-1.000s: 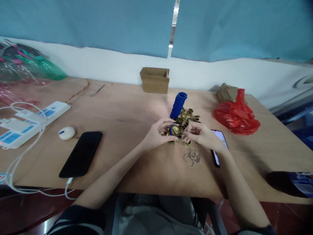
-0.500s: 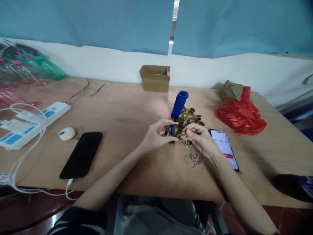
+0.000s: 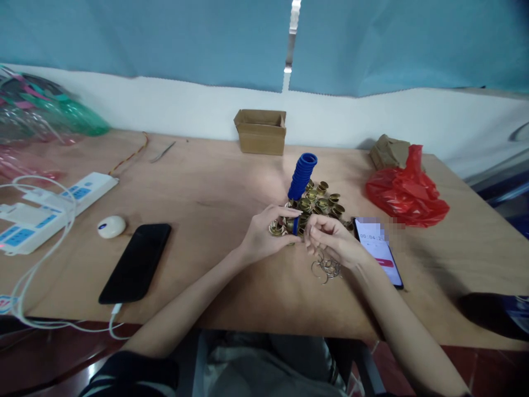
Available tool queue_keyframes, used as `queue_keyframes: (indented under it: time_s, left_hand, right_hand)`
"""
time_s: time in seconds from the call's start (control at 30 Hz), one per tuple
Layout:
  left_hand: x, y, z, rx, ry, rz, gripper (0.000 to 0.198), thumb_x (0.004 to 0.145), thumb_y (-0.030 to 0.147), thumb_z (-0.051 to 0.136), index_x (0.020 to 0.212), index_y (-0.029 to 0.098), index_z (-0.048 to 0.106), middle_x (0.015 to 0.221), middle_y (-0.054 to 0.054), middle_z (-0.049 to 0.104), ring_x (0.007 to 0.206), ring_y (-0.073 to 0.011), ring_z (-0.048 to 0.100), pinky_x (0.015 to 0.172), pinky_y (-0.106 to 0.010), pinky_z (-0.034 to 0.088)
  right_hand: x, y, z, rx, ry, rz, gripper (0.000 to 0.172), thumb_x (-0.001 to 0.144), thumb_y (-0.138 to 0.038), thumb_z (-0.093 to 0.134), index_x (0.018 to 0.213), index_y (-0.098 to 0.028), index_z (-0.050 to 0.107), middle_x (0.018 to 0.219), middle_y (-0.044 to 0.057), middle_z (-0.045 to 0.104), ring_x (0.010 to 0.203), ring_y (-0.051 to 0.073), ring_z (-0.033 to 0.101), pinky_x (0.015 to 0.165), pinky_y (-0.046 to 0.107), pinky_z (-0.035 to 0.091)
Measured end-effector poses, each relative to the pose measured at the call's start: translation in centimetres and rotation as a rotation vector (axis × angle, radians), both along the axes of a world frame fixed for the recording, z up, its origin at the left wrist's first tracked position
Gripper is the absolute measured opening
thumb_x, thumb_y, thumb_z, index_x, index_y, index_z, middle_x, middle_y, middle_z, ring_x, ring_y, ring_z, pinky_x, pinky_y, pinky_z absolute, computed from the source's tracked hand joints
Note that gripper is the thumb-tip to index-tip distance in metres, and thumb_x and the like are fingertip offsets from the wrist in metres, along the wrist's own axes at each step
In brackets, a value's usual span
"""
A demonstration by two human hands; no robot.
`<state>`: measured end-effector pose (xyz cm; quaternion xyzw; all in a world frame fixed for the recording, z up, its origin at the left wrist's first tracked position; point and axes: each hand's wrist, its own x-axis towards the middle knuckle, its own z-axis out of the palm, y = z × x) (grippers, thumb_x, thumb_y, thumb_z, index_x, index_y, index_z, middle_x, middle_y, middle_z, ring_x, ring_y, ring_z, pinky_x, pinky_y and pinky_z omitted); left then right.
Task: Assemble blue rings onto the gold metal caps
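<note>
My left hand (image 3: 264, 234) and my right hand (image 3: 330, 241) meet over a wooden table (image 3: 215, 193), fingers pinched together on a small blue-rimmed brass cap (image 3: 295, 224). Just behind the hands lies a pile of brass caps (image 3: 320, 203). A leaning stack of blue rings (image 3: 301, 176) rises from that pile. A bunch of thin wire rings (image 3: 327, 267) lies on the table under my right wrist.
A lit phone (image 3: 378, 251) lies right of my hands, a dark phone (image 3: 137, 262) on a cable to the left beside a white mouse (image 3: 110, 225). Power strips (image 3: 53, 207), a cardboard box (image 3: 260, 131) and a red bag (image 3: 403, 190) stand around.
The blue-rimmed cap has been turned edge-on between my fingers. Both hands have dropped slightly toward me. My right wrist has slid off the lit phone.
</note>
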<state>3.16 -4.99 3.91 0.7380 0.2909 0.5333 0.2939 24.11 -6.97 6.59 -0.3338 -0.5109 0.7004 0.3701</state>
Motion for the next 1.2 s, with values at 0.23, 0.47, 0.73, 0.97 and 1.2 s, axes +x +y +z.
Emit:
queue_keyframes:
  time_s: [0.23,0.47,0.73,0.97,1.2]
  left_hand:
    - [0.3,-0.2,0.6,0.234,0.029,0.037,0.044,0.073,0.027,0.089,0.110,0.020,0.068,0.110,-0.012,0.078,0.104,-0.0231,0.073,0.093,-0.041,0.060]
    - [0.5,-0.3,0.5,0.361,0.070,0.026,0.040,0.080,0.026,0.084,0.116,0.022,0.065,0.111,-0.010,0.078,0.103,-0.0230,0.074,0.091,-0.040,0.060]
    - [0.4,-0.9,-0.1,0.457,0.113,0.091,0.052,0.086,0.018,0.075,0.135,0.025,0.058,0.117,-0.008,0.076,0.105,-0.0226,0.074,0.093,-0.039,0.060]
    - [0.4,-1.2,-0.5,0.536,0.154,0.111,0.058,0.090,0.012,0.068,0.145,0.024,0.052,0.122,-0.009,0.074,0.108,-0.0225,0.073,0.094,-0.038,0.063]
    - [0.2,-1.4,-0.7,0.554,0.213,0.059,0.065,0.093,0.006,0.059,0.153,0.023,0.042,0.129,-0.009,0.072,0.118,-0.0222,0.070,0.102,-0.038,0.060]
  right_hand:
    - [-0.5,0.1,-0.4,-0.072,0.054,-0.037,0.037,0.083,-0.044,0.081,0.072,-0.018,0.057,0.058,-0.006,0.055,0.049,0.006,0.045,0.046,0.018,0.037]
    - [-0.5,0.0,-0.8,-0.115,0.066,-0.033,0.035,0.081,-0.042,0.083,0.071,-0.019,0.057,0.054,-0.008,0.047,0.046,0.006,0.038,0.044,0.018,0.033]
    - [-0.7,-0.2,-0.9,-0.084,0.066,-0.021,0.038,0.078,-0.045,0.084,0.071,-0.020,0.056,0.055,-0.008,0.047,0.046,0.006,0.037,0.045,0.020,0.030]
    - [-0.8,-0.4,-0.8,-0.061,0.043,-0.003,0.039,0.078,-0.044,0.084,0.069,-0.019,0.056,0.056,-0.008,0.050,0.046,0.006,0.038,0.043,0.020,0.028]
    - [-0.7,-0.2,-0.9,-0.093,0.035,0.055,0.041,0.075,-0.046,0.086,0.068,-0.019,0.056,0.051,-0.008,0.052,0.042,0.006,0.041,0.042,0.019,0.033]
